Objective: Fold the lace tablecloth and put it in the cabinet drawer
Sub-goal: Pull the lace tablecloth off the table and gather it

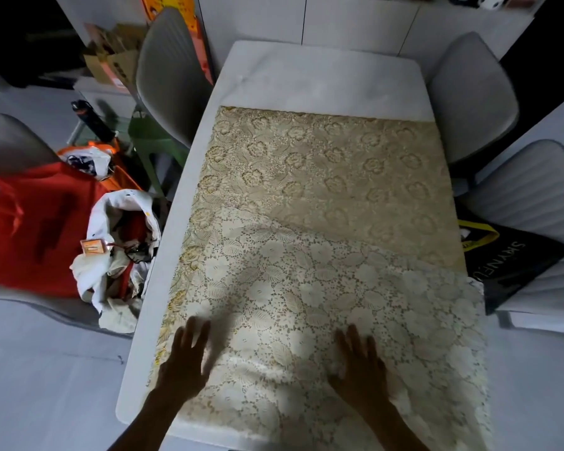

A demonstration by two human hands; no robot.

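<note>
On the table [319, 79], both hands, left hand [184, 362] and right hand [360, 369], press flat, fingers spread, on the lace tablecloth [323, 255]; beside it a black bag [515, 265] reads "SKYNFU".

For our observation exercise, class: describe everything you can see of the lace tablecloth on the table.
The lace tablecloth is cream-gold openwork with a flower and leaf pattern. It lies flat on the white table, whose far end is bare. Its near part is folded over, showing a paler underside with a slanted edge. The right side overhangs the table edge. The left hand and the right hand rest on the near part, fingers spread.
</note>
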